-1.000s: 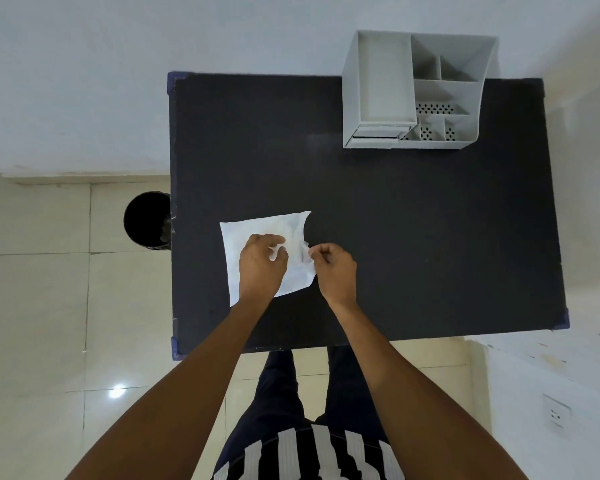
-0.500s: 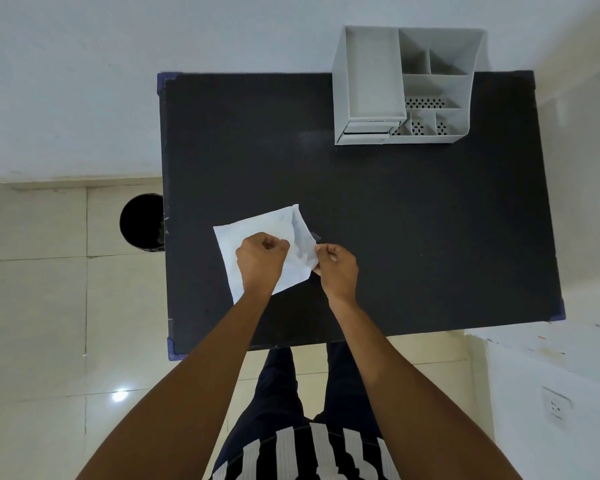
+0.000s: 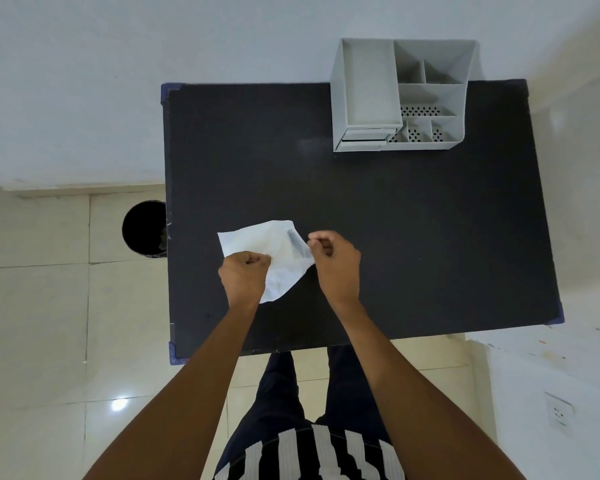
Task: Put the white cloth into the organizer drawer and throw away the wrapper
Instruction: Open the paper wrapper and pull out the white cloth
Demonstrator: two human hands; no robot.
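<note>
Black table (image 3: pixel 413 237), grey organizer (image 3: pixel 400 95) compartments bare, hands (image 3: pixel 245 277) gripping wrapper (image 3: pixel 274 249)

Between our two hands we see a white packet (image 3: pixel 272 251), its sheet pale and faintly bluish, with a greyer, glossy strip at the edge nearest our right hand (image 3: pixel 336 261). Under our grip lies a matte black table (image 3: pixel 413 237) with blue-violet corner caps. Far beyond our right hand stands a light grey organizer (image 3: pixel 400 95), its lower trays dotted with rows of dark holes. Past our left hand (image 3: pixel 245 277), off the table, a round black bin (image 3: pixel 142 228) sits on cream floor tiles (image 3: pixel 32 323). Below our wrists, dark navy trousers (image 3: pixel 281 393) meet a black-and-white striped shirt (image 3: pixel 309 455).
</note>
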